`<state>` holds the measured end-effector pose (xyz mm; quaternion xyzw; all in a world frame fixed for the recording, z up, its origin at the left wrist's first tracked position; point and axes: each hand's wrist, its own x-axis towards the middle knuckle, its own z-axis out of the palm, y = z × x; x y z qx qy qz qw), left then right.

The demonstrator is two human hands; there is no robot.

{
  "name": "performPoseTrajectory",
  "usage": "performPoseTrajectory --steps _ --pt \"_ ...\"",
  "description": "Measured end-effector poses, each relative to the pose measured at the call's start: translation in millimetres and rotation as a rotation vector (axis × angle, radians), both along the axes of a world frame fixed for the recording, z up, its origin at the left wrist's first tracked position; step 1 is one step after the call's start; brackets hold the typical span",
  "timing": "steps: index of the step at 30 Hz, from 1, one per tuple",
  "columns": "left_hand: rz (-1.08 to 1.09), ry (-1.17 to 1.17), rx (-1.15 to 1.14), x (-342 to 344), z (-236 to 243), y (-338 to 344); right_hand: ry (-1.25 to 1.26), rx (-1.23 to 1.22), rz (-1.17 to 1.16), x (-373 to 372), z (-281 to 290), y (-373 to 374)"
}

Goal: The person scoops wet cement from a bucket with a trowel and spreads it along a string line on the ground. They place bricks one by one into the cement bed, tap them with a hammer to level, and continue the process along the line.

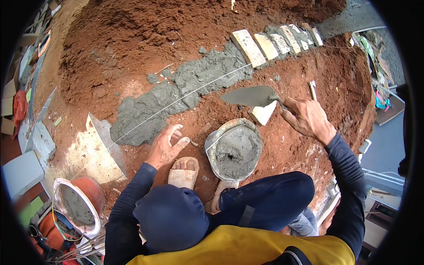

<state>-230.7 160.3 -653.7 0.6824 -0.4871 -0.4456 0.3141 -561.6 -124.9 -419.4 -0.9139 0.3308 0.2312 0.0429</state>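
Observation:
My right hand point(307, 118) is closed round the handle of a pointed trowel point(251, 95), its grey blade reaching left over the red soil. My left hand point(166, 145) is held with fingers apart and nothing in it, near the lower end of a strip of wet mortar point(194, 81). A taut white string point(185, 95) runs along that strip. Between my hands stands a bucket point(234, 152) of grey mortar with a hollow in its middle. Just below the trowel lies a pale broken block piece point(264, 113).
Several pale blocks point(248, 47) stand in a row in mortar at the far right. An orange bucket point(90, 194) holding mortar sits at lower left, beside a pale slab point(90, 154). Red soil point(119, 39) rises at the back; a short pale stick point(312, 90) lies to the right.

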Motion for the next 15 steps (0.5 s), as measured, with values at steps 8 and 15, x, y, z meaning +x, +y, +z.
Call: performPoseTrajectory --steps 8,15 --pt "-0.170 0.632 0.217 -88 2 -28 0.246 0.375 -0.322 -75 -95 93" --pt "-0.120 0.648 0.246 -92 10 -26 -0.154 0.620 -0.482 -100 -160 156"
